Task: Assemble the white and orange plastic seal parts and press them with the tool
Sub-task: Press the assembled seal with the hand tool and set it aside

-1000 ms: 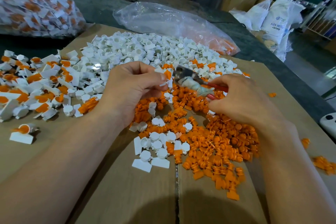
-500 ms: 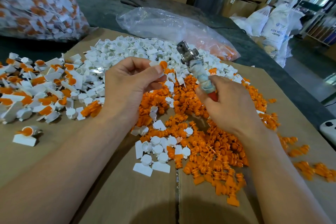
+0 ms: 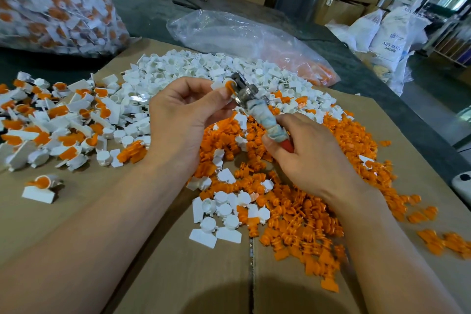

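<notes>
My left hand [image 3: 186, 115] pinches a white seal body with an orange insert [image 3: 227, 85] between thumb and fingers, above the heaps. My right hand [image 3: 305, 153] grips the pressing tool [image 3: 265, 120] by its cloth-wrapped, red-ended handle. The tool's metal head [image 3: 243, 89] touches the orange insert. Below the hands lie a heap of loose orange parts [image 3: 305, 201] and a heap of loose white parts [image 3: 204, 69]. Several assembled white-and-orange seals [image 3: 58, 120] are spread out at the left.
All this lies on flat brown cardboard [image 3: 158, 267] over a dark table. A clear bag full of assembled seals [image 3: 51, 5] stands at the back left. A nearly flat clear plastic bag [image 3: 244, 38] lies behind the white heap. One assembled seal [image 3: 40, 187] lies alone at the left.
My right hand has swung the tool from lying flat to pointing up and left, and its head now meets the seal. My left hand has lifted the seal slightly.
</notes>
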`<state>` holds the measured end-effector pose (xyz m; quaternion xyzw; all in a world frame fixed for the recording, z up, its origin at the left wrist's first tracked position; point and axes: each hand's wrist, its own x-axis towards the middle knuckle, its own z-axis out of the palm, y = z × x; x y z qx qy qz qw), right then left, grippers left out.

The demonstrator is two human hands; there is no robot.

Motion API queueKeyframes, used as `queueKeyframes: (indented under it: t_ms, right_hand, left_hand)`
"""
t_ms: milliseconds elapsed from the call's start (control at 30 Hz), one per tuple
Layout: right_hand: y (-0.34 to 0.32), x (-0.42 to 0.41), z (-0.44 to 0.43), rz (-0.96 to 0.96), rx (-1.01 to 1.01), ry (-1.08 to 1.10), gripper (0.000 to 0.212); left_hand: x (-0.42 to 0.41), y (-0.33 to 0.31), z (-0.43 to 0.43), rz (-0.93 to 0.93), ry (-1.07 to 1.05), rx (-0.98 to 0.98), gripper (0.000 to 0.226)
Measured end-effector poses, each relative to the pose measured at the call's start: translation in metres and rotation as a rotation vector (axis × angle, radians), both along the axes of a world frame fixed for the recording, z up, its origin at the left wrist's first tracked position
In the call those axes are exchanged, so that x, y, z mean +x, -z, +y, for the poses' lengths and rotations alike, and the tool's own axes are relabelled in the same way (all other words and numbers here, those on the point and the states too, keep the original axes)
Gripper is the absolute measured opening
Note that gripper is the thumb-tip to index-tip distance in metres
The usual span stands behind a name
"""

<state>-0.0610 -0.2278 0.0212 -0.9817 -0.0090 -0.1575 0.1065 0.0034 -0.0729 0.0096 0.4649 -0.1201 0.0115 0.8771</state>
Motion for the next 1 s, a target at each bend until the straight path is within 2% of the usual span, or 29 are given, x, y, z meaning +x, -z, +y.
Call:
queueKeyframes:
  t_ms: [233,400,633,1000]
  right_hand:
    - [-0.0002,-0.0018,0.001,-0.002,-0.007,-0.004,0.029]
    - [-0.0009,-0.0025,0.0019,-0.027,-0.05,-0.026,0.029]
    - [0.0006,-0.0026,0.0023,0.034,0.04,-0.07,0.019]
    - [0.0008,-0.0045,0.0041,0.079,0.201,-0.106,0.025]
  left_hand:
    - [0.0004,0.0013,0.0012,0.012,0.025,0.009,0.016]
    - [0.0001,0.002,0.0019,0.023,0.037,0.019,0.015]
    - [-0.0006,0.0006,0.0033,0.025,0.052,0.06,0.016]
    - [-0.0031,-0.0009,0.0062,0.04,0.076,0.076,0.019]
